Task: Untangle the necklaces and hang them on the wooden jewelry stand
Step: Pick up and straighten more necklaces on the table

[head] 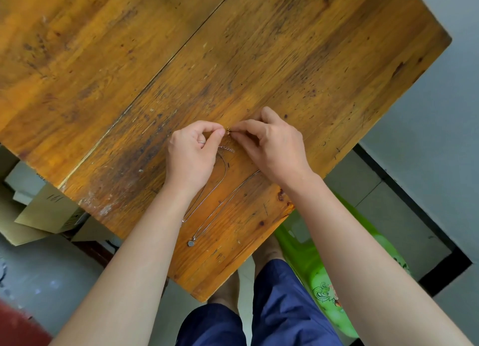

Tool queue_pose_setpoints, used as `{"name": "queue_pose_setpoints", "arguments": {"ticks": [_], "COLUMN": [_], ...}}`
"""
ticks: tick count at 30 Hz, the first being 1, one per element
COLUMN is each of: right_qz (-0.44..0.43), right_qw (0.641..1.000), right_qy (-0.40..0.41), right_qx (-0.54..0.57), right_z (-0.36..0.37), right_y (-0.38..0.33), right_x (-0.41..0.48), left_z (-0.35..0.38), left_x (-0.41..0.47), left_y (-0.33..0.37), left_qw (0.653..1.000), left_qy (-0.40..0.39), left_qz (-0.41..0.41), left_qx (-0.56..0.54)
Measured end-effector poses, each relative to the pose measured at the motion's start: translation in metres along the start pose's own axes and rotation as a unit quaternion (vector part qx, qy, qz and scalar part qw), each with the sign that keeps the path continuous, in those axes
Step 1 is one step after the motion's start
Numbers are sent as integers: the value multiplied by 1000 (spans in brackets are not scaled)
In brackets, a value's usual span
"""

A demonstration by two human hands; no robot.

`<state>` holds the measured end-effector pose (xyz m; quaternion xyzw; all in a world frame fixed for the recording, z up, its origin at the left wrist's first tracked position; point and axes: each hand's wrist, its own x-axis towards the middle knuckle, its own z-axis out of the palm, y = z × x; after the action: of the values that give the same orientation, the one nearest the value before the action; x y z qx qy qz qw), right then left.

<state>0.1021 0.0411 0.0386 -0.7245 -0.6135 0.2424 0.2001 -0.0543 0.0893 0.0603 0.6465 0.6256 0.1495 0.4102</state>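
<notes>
Head view: your left hand [193,151] and right hand [272,148] meet low over the worn wooden tabletop [285,60], fingertips pinching a small gold clasp [228,130] between them.

Both hands are curled, thumb and forefinger closed on the clasp; a short link chain [226,148] trails from it under your left fingers; the thin necklaces [223,207] lie in long loops on the tabletop between your wrists, running toward the near edge; a round silver pendant [191,242] rests at their lowest end; a ring [201,142] shows on your left hand; cardboard boxes [46,208] sit on the floor to the left; a green plastic stool [311,255] stands by your right forearm.
</notes>
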Motion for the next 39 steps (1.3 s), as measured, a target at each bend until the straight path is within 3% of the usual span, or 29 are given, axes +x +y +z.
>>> {"name": "queue_pose_setpoints", "arguments": {"ticks": [9, 15, 19, 25, 30, 34, 37, 39], "right_qz": [31, 9, 30, -12, -4, 70, 162, 177], "right_qw": [998, 1000, 999, 996, 996, 983, 934, 922], "right_qy": [-22, -24, -24, -85, -90, -102, -112, -108], "right_qx": [51, -8, 23, 14, 22, 134, 298, 327], "right_z": [-9, -7, -8, -5, -5, -11, -24, -28], "right_y": [0, 1, -2, -12, -11, -9, -12, -15], "right_x": [-4, -8, -9, 0, 0, -6, -9, -11], "left_z": [-13, -12, -14, -18, -19, -18, -15, -17], "left_x": [0, 0, -2, -4, -6, -7, -12, -17], "left_y": [-4, -1, 2, 2, 2, -1, -2, 0], "left_qw": [999, 999, 998, 997, 996, 995, 986, 979], "left_qy": [20, 15, 5, -9, 1, 0, -9, -4], "left_qz": [-13, -13, -7, 7, -5, -39, -86, -114], "left_qx": [-28, -42, -54, -71, -88, -95, -146, -171]}}
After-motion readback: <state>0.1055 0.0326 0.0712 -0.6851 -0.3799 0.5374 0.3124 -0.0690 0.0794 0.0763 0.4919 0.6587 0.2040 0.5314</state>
